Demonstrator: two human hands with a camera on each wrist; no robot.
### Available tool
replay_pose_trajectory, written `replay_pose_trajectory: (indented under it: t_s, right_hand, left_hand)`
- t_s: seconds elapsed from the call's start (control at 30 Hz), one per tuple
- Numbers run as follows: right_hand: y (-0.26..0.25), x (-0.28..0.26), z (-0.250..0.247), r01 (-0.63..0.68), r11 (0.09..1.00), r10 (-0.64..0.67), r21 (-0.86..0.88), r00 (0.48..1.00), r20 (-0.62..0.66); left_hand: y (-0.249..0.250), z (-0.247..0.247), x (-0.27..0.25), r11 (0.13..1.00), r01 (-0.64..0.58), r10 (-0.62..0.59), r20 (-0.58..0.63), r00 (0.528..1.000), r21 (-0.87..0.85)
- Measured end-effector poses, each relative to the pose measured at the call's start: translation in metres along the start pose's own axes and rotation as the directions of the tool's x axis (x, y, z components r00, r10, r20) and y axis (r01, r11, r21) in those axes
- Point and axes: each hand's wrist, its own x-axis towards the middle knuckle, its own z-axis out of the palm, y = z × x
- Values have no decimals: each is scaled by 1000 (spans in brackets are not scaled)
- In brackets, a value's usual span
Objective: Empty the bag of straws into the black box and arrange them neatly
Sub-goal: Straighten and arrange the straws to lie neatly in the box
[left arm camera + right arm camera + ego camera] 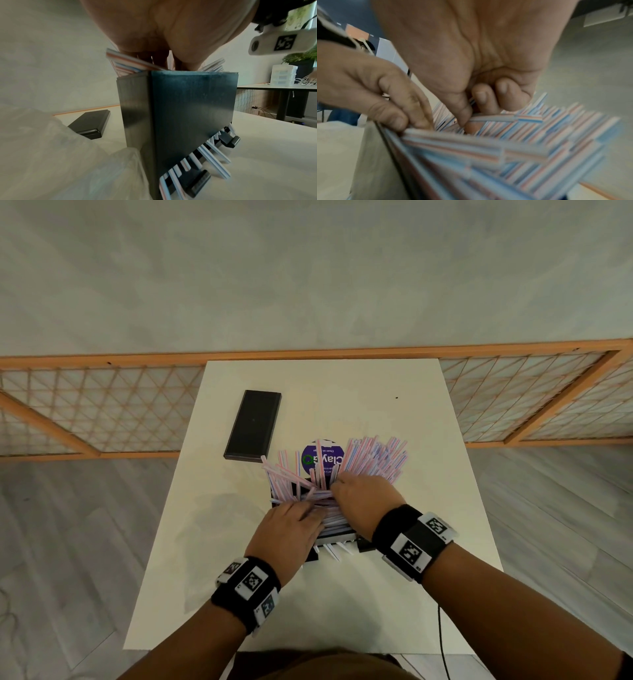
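The black box point(337, 537) stands on the white table point(394, 594), stuffed with red-and-blue striped straws point(373, 457) that fan out of its top in disorder. Several straw ends point(211, 159) poke out of a slot at its base. My left hand point(315, 508) reaches into the near side of the box, fingers curled on the straws point(453, 143). My right hand point(467, 119) pinches a few straws between thumb and curled fingers at the middle of the pile. The clear plastic bag point(51, 155) lies crumpled left of the box.
A flat black lid point(253, 426) lies on the table at the back left. A round purple label point(323, 458) shows behind the box among the straws. A black cable point(442, 645) hangs off the table's near right edge. A wooden lattice screen point(102, 405) lies on the floor behind.
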Motion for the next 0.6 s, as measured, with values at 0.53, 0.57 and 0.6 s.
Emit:
replay_pose_trajectory:
  t_s: [0.53, 0.57, 0.6]
  right_hand:
    - [60, -85, -49, -154, 951, 251, 268, 893, -374]
    - [57, -85, -50, -101, 944, 228, 315, 888, -399]
    - [53, -83, -50, -52, 936, 202, 348, 888, -413]
  left_hand:
    - [-1, -20, 2, 941, 129, -145, -27, 989, -314]
    - [-3, -21, 2, 934, 140, -161, -37, 986, -329]
    - [-4, -23, 0, 927, 149, -180, -60, 982, -343]
